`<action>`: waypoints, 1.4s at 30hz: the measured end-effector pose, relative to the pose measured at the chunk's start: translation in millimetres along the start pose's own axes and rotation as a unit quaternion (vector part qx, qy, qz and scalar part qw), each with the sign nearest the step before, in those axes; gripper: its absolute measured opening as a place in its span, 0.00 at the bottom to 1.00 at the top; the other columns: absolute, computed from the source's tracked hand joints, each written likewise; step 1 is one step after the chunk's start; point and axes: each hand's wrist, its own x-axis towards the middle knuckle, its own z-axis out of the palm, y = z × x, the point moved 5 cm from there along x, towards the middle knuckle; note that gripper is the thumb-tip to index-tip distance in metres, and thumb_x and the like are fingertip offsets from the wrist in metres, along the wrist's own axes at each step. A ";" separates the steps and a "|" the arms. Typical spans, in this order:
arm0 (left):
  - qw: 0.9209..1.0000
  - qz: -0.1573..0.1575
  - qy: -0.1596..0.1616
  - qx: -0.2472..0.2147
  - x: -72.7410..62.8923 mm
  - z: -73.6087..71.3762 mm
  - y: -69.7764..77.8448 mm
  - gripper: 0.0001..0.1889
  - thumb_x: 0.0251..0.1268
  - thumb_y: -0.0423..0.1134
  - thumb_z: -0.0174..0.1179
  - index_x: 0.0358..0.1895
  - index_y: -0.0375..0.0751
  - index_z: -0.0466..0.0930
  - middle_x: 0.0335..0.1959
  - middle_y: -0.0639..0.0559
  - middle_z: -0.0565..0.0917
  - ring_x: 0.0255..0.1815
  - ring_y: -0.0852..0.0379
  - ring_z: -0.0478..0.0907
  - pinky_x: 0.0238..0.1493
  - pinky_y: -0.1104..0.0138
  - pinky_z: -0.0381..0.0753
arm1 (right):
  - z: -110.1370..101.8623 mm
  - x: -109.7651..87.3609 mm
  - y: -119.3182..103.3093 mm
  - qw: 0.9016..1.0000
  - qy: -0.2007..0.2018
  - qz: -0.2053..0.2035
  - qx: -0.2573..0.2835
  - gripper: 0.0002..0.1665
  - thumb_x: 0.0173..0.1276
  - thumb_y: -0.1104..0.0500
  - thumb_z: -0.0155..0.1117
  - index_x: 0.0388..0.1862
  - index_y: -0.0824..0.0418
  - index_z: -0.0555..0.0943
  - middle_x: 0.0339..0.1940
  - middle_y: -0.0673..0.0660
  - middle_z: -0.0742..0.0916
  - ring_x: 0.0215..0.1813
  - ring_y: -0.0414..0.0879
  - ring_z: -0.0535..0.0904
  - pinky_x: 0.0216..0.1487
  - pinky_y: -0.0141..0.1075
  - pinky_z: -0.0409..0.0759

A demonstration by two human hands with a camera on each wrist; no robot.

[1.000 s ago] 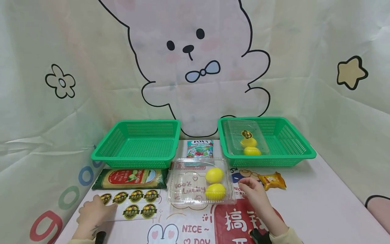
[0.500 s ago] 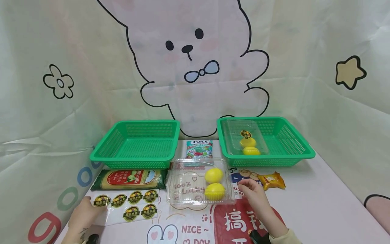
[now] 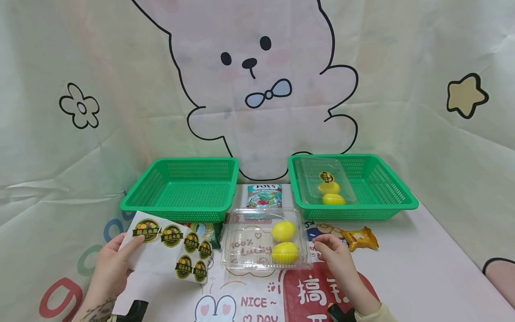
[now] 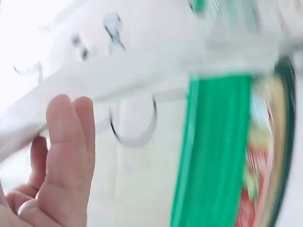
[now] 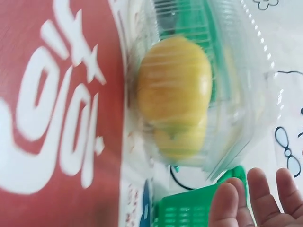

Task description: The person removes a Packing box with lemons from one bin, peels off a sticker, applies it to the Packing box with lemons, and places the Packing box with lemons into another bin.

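Note:
My left hand (image 3: pixel 110 266) pinches the left end of a white sticker sheet (image 3: pixel 157 257) with round black-and-gold fruit labels, lifted above the table. In the left wrist view the sheet (image 4: pixel 128 71) appears edge-on and blurred beside the fingers (image 4: pixel 66 142). A closed clear plastic box (image 3: pixel 243 257) sits at the middle, with two yellow lemons (image 3: pixel 284 253) in its right half. Close to the box's right side is my right hand (image 3: pixel 338 257), fingers loosely bent and holding nothing. The right wrist view shows those fingers (image 5: pixel 226 203) apart from the box (image 5: pixel 236 109).
Behind stand two green baskets (image 3: pixel 179 215) (image 3: pixel 386 213); the right one contains a labelled clear box (image 3: pixel 311 174) with lemons. Between them lies a FOX'S candy bag (image 3: pixel 264 197). An olive-green packet (image 3: pixel 213 232) is partly covered by the sheet. An orange snack packet (image 3: pixel 360 239) lies right.
My left hand first slid left at the sheet, then picked it up and raised it, tilting it over the olive-green packet. The right hand and the central box stayed in place.

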 end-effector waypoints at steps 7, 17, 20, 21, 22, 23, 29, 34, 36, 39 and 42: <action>0.994 0.043 -0.054 -0.084 -31.7 55.6 19.1 0.07 0.69 0.40 0.51 0.47 0.53 0.69 0.35 0.65 0.81 0.34 0.63 0.81 0.31 0.65 0.83 | 13.8 -22.1 -28.2 0.998 -0.009 -0.030 0.055 0.12 0.68 0.62 0.53 0.47 0.67 0.75 0.46 0.61 0.82 0.46 0.47 0.77 0.43 0.31 0.79; 0.985 0.144 -0.090 -0.023 -81.1 135.2 14.4 0.07 0.62 0.30 0.56 0.39 0.29 0.72 0.33 0.54 0.81 0.31 0.61 0.79 0.27 0.64 0.82 | 62.8 -69.2 -66.1 0.943 -0.226 -0.218 0.113 0.10 0.65 0.66 0.57 0.41 0.72 0.77 0.36 0.62 0.83 0.38 0.39 0.78 0.39 0.30 0.81; 0.977 0.173 -0.126 -0.002 -91.3 156.6 7.4 0.05 0.59 0.31 0.59 0.35 0.32 0.75 0.32 0.49 0.81 0.30 0.63 0.78 0.27 0.67 0.81 | 73.8 -81.8 -75.5 0.912 -0.245 -0.311 0.109 0.07 0.64 0.70 0.56 0.40 0.71 0.79 0.35 0.64 0.83 0.36 0.37 0.77 0.36 0.31 0.81; 0.973 0.181 -0.146 0.002 -94.0 162.9 5.0 0.05 0.58 0.31 0.60 0.34 0.33 0.75 0.32 0.48 0.81 0.32 0.65 0.77 0.30 0.69 0.81 | 76.9 -84.3 -76.9 0.906 -0.245 -0.328 0.106 0.08 0.64 0.71 0.55 0.40 0.71 0.80 0.36 0.65 0.83 0.36 0.37 0.78 0.35 0.32 0.81; 0.966 0.196 -0.168 0.007 -96.8 168.7 3.5 0.05 0.58 0.32 0.61 0.34 0.33 0.76 0.33 0.46 0.81 0.34 0.66 0.77 0.31 0.69 0.81 | 80.0 -85.6 -77.5 0.904 -0.244 -0.335 0.104 0.08 0.64 0.71 0.56 0.41 0.70 0.80 0.36 0.65 0.84 0.37 0.36 0.78 0.35 0.32 0.81; 0.959 0.212 -0.188 0.012 -99.3 173.9 2.1 0.05 0.58 0.32 0.61 0.34 0.34 0.77 0.34 0.45 0.81 0.36 0.67 0.77 0.33 0.70 0.81 | 82.6 -86.1 -77.4 0.906 -0.241 -0.334 0.100 0.08 0.64 0.70 0.57 0.41 0.70 0.80 0.37 0.65 0.84 0.37 0.36 0.78 0.35 0.33 0.81; 0.903 0.324 -0.282 0.017 -110.4 189.0 0.2 0.05 0.60 0.32 0.60 0.38 0.36 0.79 0.39 0.39 0.81 0.44 0.68 0.77 0.29 0.67 0.83 | 87.0 -84.4 -71.5 0.922 -0.225 -0.302 0.093 0.13 0.62 0.65 0.62 0.45 0.69 0.79 0.39 0.66 0.83 0.41 0.40 0.79 0.39 0.34 0.82; 0.899 0.329 -0.285 0.044 -109.2 186.5 -0.2 0.08 0.61 0.32 0.59 0.42 0.37 0.81 0.41 0.41 0.83 0.43 0.68 0.77 0.27 0.69 0.83 | 83.0 -83.4 -67.8 0.930 -0.191 -0.305 0.078 0.08 0.62 0.67 0.61 0.40 0.68 0.81 0.32 0.63 0.84 0.34 0.37 0.78 0.33 0.31 0.81; 0.902 0.328 -0.276 0.054 -108.1 184.0 1.1 0.09 0.60 0.30 0.59 0.43 0.37 0.81 0.40 0.42 0.84 0.40 0.69 0.77 0.27 0.70 0.83 | 80.9 -82.8 -67.0 0.933 -0.167 -0.309 0.072 0.06 0.62 0.69 0.59 0.37 0.68 0.82 0.27 0.62 0.83 0.29 0.36 0.76 0.29 0.30 0.79; 0.903 0.341 -0.254 0.062 -106.5 178.0 4.7 0.08 0.59 0.29 0.59 0.42 0.35 0.81 0.37 0.41 0.84 0.36 0.68 0.78 0.26 0.69 0.82 | 77.7 -80.4 -65.3 0.943 -0.135 -0.297 0.075 0.05 0.63 0.69 0.58 0.32 0.67 0.82 0.23 0.61 0.81 0.25 0.37 0.74 0.25 0.29 0.78; 0.922 0.322 -0.207 0.064 -101.8 167.3 7.4 0.07 0.57 0.28 0.60 0.40 0.36 0.82 0.34 0.42 0.84 0.31 0.69 0.76 0.22 0.69 0.81 | 74.4 -76.0 -61.9 0.957 -0.104 -0.256 0.084 0.05 0.63 0.69 0.58 0.31 0.68 0.81 0.24 0.60 0.82 0.25 0.38 0.74 0.27 0.29 0.78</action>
